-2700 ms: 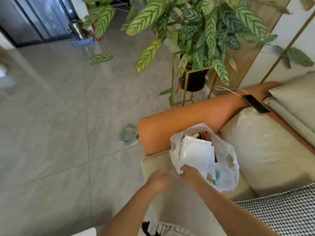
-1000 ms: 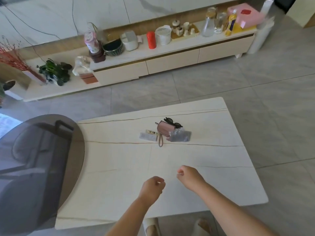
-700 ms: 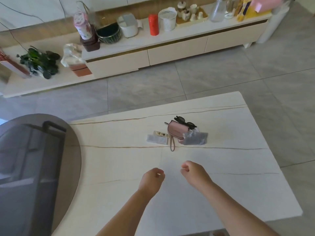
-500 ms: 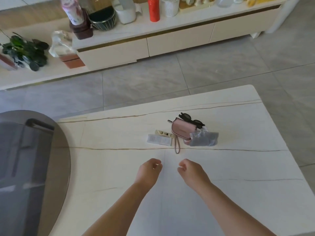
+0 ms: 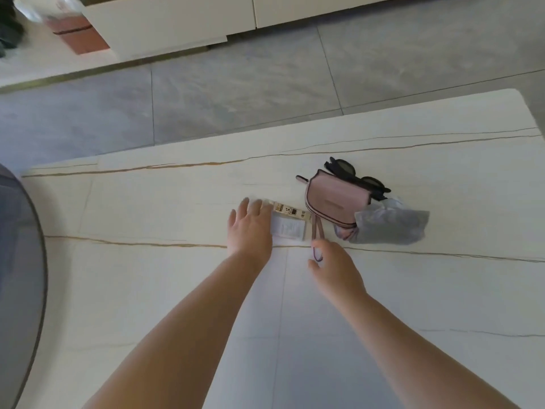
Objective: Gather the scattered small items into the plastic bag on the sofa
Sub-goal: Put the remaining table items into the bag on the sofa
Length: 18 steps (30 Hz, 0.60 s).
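On the white marble table (image 5: 383,290) lies a small cluster of items: a flat white sachet (image 5: 289,229), a thin gold-printed packet (image 5: 290,210) just behind it, a pink pouch (image 5: 336,203) with a wrist strap (image 5: 318,235), black sunglasses (image 5: 355,176) behind the pouch, and a crumpled grey plastic packet (image 5: 389,224). My left hand (image 5: 250,228) lies flat with straight fingers on the left end of the sachet and gold packet. My right hand (image 5: 334,268) hovers at the loop of the strap, fingers loosely curled, holding nothing. The plastic bag and sofa are out of view.
A dark round glass tabletop (image 5: 20,290) overlaps the left edge. Beyond the table are grey floor tiles (image 5: 236,93) and a low white cabinet (image 5: 177,22) with a reddish box (image 5: 79,36) beside it.
I turned from the sofa and bag to the table, then leaned in. Both hands reached forward from loose fists; my left hand opened and landed on the sachet, my right neared the strap.
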Motion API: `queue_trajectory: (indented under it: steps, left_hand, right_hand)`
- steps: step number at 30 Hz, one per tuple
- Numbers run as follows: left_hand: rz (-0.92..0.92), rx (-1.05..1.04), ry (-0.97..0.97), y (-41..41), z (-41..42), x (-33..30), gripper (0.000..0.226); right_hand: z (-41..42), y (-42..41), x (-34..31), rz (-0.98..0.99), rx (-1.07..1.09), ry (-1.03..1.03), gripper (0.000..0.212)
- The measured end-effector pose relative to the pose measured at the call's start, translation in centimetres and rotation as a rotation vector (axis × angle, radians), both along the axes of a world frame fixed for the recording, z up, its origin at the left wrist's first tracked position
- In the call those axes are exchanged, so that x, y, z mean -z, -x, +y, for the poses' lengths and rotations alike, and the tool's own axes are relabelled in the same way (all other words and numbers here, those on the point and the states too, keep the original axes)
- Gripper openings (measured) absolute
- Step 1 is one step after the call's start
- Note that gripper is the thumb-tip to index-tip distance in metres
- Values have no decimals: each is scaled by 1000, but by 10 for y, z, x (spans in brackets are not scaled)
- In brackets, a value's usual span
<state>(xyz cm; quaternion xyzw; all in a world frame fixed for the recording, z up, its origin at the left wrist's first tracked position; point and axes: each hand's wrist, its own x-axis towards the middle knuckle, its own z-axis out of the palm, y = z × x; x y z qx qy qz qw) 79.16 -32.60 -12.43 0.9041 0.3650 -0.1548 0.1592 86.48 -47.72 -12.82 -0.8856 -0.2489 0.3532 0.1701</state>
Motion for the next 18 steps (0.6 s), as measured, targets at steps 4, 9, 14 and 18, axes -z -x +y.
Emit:
queue_trajectory:
  steps: [4, 9, 14, 18]
  left_hand:
    - [113, -72, 31, 9, 3, 14, 47]
    - [244, -512, 290, 42, -10, 16, 65]
    - [168, -699, 441, 51, -10, 23, 66]
    - [200, -663, 447, 50, -6, 29, 65]
  right_hand:
    - [3, -2, 10, -58, 20, -14, 27]
    - [10, -5, 6, -94, -6, -30, 26]
    - [53, -13, 6, -131, -159, -93, 38]
    - [94, -20, 15, -310, -398, -140, 43]
